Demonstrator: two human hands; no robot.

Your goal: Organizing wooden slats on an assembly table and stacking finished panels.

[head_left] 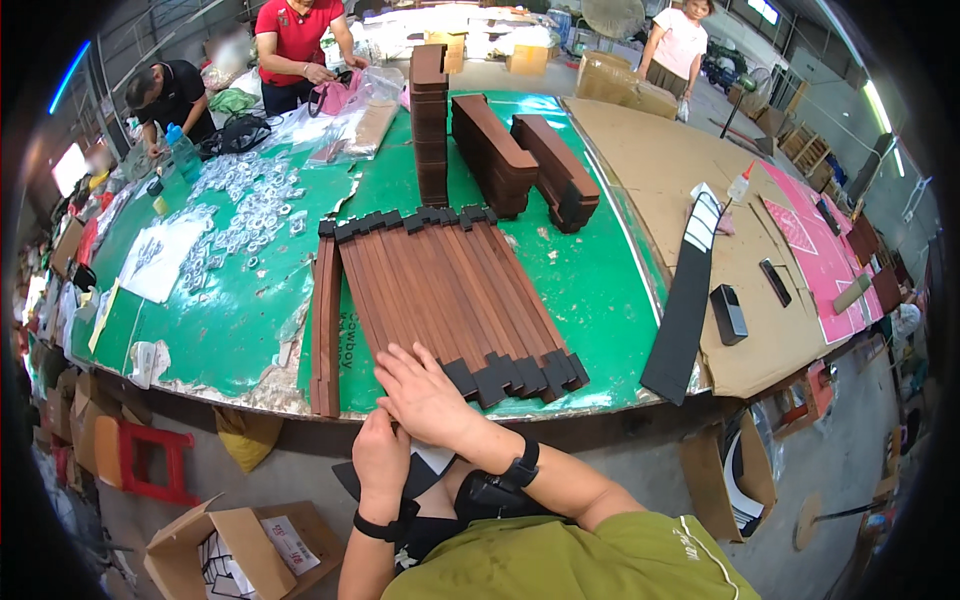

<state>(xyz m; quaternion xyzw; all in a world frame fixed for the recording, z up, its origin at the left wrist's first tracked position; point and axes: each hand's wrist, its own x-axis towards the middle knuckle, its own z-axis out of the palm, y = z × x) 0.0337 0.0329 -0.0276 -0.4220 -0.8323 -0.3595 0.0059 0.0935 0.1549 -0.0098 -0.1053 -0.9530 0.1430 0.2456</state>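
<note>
A row of long brown strips with black ends lies side by side on the green table in front of me. My right hand rests on the near end of the row, its fingers outstretched. Just below it, at the table's front edge, my left hand is closed; what its fingers hold, if anything, is hidden. A dark piece shows beside my left wrist, and a white piece lies below my right hand; I cannot tell whether either is held. To the left, a narrow stack of brown strips lies apart from the row.
Tall brown stacks stand behind the row, with more stacks beside them. Clear rings are scattered left. A long black strip and a black block lie right. Two people work at the far left; another stands at the back right.
</note>
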